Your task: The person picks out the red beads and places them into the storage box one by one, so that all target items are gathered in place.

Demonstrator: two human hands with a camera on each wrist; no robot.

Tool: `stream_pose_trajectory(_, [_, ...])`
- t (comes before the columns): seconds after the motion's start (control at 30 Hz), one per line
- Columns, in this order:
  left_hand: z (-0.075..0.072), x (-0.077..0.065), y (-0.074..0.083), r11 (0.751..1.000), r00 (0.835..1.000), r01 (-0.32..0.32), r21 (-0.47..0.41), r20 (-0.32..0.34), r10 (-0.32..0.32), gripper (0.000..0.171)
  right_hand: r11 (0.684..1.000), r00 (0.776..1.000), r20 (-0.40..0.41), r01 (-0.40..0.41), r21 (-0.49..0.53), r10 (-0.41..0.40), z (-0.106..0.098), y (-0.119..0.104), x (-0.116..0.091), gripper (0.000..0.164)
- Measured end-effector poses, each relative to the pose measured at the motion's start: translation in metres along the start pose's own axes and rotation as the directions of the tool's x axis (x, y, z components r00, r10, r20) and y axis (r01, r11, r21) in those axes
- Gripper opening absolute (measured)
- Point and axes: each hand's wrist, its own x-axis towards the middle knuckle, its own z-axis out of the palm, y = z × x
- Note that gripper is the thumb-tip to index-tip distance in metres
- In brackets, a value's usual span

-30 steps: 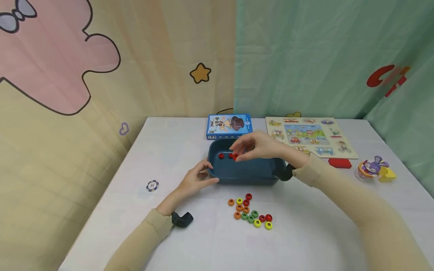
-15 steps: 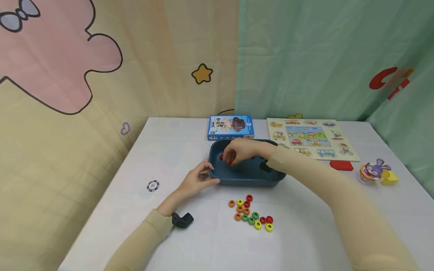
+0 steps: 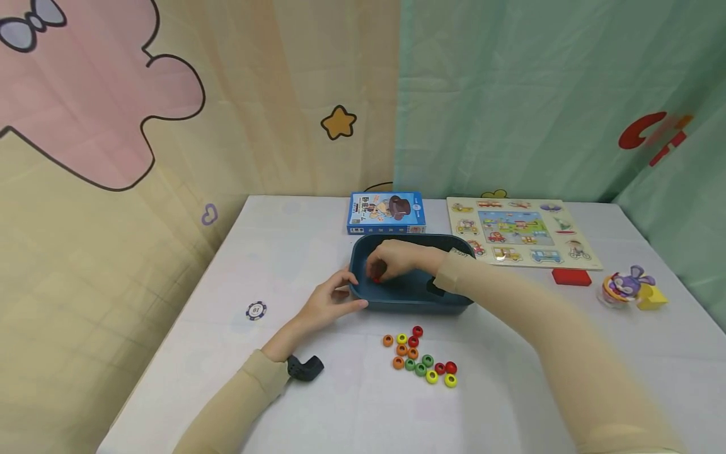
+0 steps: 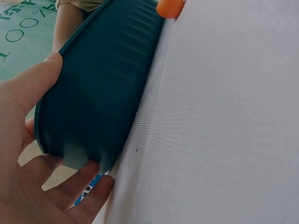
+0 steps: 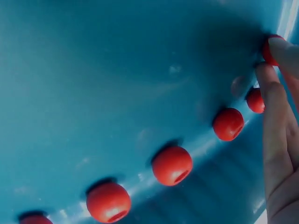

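A dark teal plastic bin (image 3: 408, 306) stands on the table. My left hand (image 3: 326, 301) grips its left end, the thumb on the near wall and the fingers round the corner. Inside the bin, my right hand (image 3: 397, 260) pinches a red bead (image 5: 268, 50) between thumb and finger, low at the left end. Several other red beads, such as one bead (image 5: 172, 165), lie in a row along a wall in the right wrist view; the hand hides them in the head view. In front of the bin, red, orange, yellow and green beads (image 3: 421, 369) lie loose.
Behind the bin is a blue game box (image 3: 386, 213). A picture puzzle board (image 3: 578, 227) lies at back right, with a red block (image 3: 571, 277), a purple rabbit toy (image 3: 626, 285) and a yellow block (image 3: 652, 299) nearby. A poker chip (image 3: 256, 311) lies on the left.
My right hand has moved down and left into the bin with the red bead, to its left end. My left hand keeps its grip on the bin.
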Motion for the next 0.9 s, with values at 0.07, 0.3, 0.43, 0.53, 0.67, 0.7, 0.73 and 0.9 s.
stream_pose_trajectory(0.07, [0.000,0.000,0.000,1.000,1.000,-0.002,0.001,0.000,0.002,0.039,1.000,1.000,-0.015,-0.006,-0.022,0.006,0.000,0.000,0.000,0.020])
stream_pose_trajectory(0.3, [0.000,0.000,0.000,1.000,1.000,-0.011,-0.003,0.001,0.011,0.040,0.998,0.995,-0.097,-0.031,-0.054,0.026,0.003,0.002,0.000,0.020])
stream_pose_trajectory(0.43, [0.000,0.000,0.001,1.000,1.000,-0.008,-0.001,0.002,0.008,0.040,1.000,0.990,-0.138,-0.016,0.013,0.017,0.001,0.003,-0.005,0.020])
stream_pose_trajectory(0.53, [0.001,-0.001,0.001,1.000,1.000,-0.003,0.004,0.003,0.003,0.040,0.992,0.985,-0.171,0.015,0.122,0.006,-0.008,0.002,-0.017,0.023])
stream_pose_trajectory(0.67, [0.002,0.000,0.000,1.000,1.000,0.005,0.004,0.008,-0.005,0.040,0.948,0.968,-0.253,0.082,0.307,-0.002,-0.025,-0.010,-0.047,0.027])
stream_pose_trajectory(0.7, [0.002,0.000,0.000,1.000,1.000,0.005,0.001,0.006,-0.005,0.039,0.935,0.960,-0.280,0.100,0.339,-0.001,-0.029,-0.015,-0.057,0.028])
stream_pose_trajectory(0.73, [0.002,0.000,-0.001,1.000,1.000,0.004,0.001,0.005,-0.004,0.039,0.922,0.952,-0.306,0.123,0.367,-0.005,-0.031,-0.021,-0.067,0.028])
stream_pose_trajectory(0.9, [0.000,0.001,-0.002,1.000,1.000,-0.005,0.003,-0.008,0.005,0.039,0.934,0.898,-0.432,0.220,0.283,-0.081,-0.016,-0.049,-0.116,0.024])
